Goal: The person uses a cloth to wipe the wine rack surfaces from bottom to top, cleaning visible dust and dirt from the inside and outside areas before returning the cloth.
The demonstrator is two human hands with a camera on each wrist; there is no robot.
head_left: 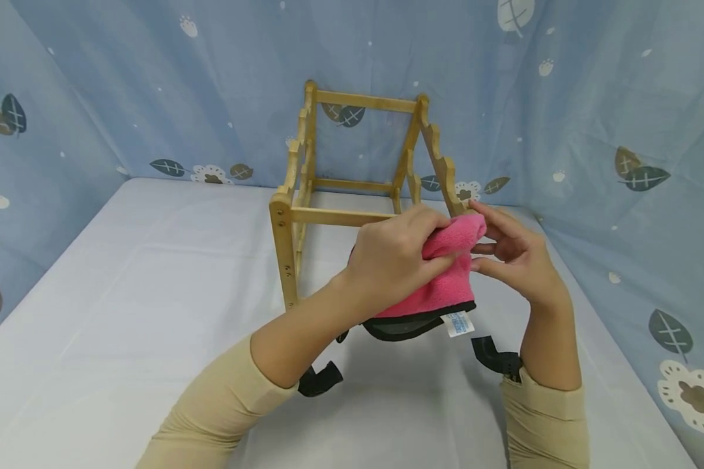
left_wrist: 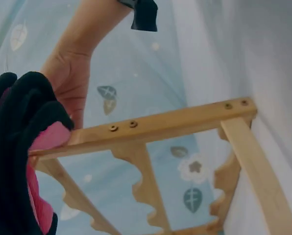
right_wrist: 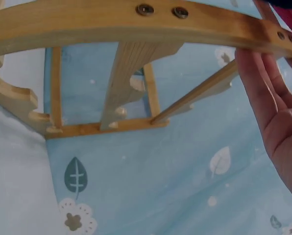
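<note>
A pink cleaning cloth (head_left: 446,286) with black edging, a dark underside and a white label (head_left: 457,324) is bunched over the near right corner of a light wooden rack (head_left: 340,217). My left hand (head_left: 396,257) grips the cloth, thumb toward me and fingers over its top. In the left wrist view the cloth's folds (left_wrist: 50,137) wrap the end of a rack post (left_wrist: 175,122). My right hand (head_left: 519,260) holds the rack's same corner. The right wrist view has its fingers (right_wrist: 256,81) against the wood; the cloth hides part of that grasp.
The rack's notched side rails (head_left: 440,159) reach back toward a blue leaf-patterned curtain (head_left: 211,78). White cloth covers the table (head_left: 123,293). Black wrist mounts (head_left: 322,379) stick out from both forearms. Metal screws (right_wrist: 145,10) dot the rack's posts.
</note>
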